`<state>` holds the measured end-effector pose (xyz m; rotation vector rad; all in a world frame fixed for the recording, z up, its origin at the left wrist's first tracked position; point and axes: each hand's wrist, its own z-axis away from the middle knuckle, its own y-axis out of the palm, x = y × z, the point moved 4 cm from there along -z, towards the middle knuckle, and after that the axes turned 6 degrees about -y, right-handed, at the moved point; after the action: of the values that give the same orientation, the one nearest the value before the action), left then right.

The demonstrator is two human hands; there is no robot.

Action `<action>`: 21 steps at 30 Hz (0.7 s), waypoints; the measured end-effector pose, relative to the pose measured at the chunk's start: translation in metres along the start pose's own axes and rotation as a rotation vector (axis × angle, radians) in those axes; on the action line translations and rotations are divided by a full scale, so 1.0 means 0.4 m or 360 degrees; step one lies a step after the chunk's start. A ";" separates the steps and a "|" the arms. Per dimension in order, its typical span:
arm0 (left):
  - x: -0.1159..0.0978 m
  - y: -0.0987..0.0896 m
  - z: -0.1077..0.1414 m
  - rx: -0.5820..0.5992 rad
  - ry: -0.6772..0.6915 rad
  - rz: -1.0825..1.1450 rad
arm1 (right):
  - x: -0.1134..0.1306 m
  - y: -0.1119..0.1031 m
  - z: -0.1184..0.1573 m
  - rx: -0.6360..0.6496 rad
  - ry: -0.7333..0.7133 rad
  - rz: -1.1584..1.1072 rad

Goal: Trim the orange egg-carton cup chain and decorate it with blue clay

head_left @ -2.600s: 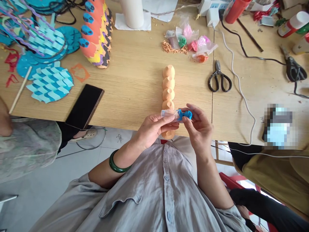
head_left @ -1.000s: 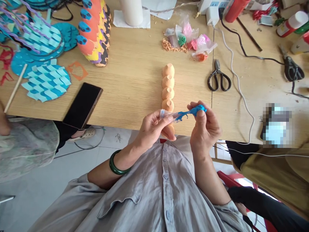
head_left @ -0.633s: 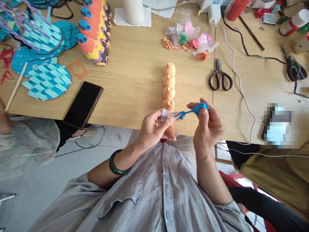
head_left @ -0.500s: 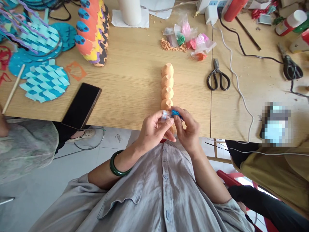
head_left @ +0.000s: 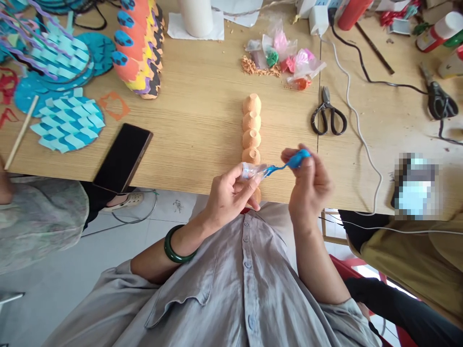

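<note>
My left hand [head_left: 231,193] pinches a small clear plastic bag [head_left: 253,170] with some blue stuff at its mouth. My right hand [head_left: 309,185] grips a lump of soft blue clay [head_left: 298,158] between thumb and fingers. A thin blue strand stretches from the lump back to the bag. Just beyond my left hand, a row of peach-orange rounded segments [head_left: 251,123], each with a small flat knob, runs away from me on the table. My left hand and the bag hide part of its near end.
Black-handled scissors [head_left: 328,113] lie right of the row. Bags of coloured clay [head_left: 289,55] sit farther back. A phone [head_left: 123,156], blue woven discs [head_left: 70,120] and a painted orange segmented piece [head_left: 139,53] are at left. A white cable [head_left: 356,113] crosses the right side. People sit on both sides.
My right hand has moved right, away from my left hand, drawing the blue clay out of the bag into a thin strand. My left hand has stayed nearly in place.
</note>
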<state>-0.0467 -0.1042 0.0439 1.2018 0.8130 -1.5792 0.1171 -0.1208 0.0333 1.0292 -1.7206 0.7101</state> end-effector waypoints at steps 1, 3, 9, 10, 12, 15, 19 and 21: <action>0.000 0.002 0.001 0.0006 0.0004 -0.0003 | 0.002 0.009 0.003 0.0132 -0.0023 0.0058; 0.001 0.004 0.002 0.0006 0.0008 -0.0014 | 0.006 0.019 0.006 0.0267 -0.0021 0.0109; 0.001 0.002 -0.001 -0.0025 0.0006 -0.0013 | 0.030 0.002 -0.002 0.0066 -0.0047 0.0031; 0.002 0.002 -0.003 -0.0014 -0.0028 0.0026 | 0.031 0.015 0.002 0.0255 -0.0064 0.0093; 0.003 0.001 -0.007 -0.0011 -0.0099 0.0106 | 0.024 0.024 0.009 0.0397 -0.0037 0.0120; 0.001 -0.005 -0.012 -0.0054 -0.0145 0.0181 | 0.008 -0.007 -0.003 -0.0023 0.0073 -0.0065; 0.003 -0.008 -0.016 -0.0066 -0.0184 0.0211 | 0.010 -0.018 -0.022 -0.0062 0.0136 -0.0104; 0.007 -0.005 -0.017 -0.0057 -0.0228 0.0272 | 0.019 -0.014 -0.015 0.0006 0.0110 -0.0040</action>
<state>-0.0465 -0.0981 0.0391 1.0893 0.6272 -1.4858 0.1233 -0.1207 0.0427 1.0157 -1.6446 0.7252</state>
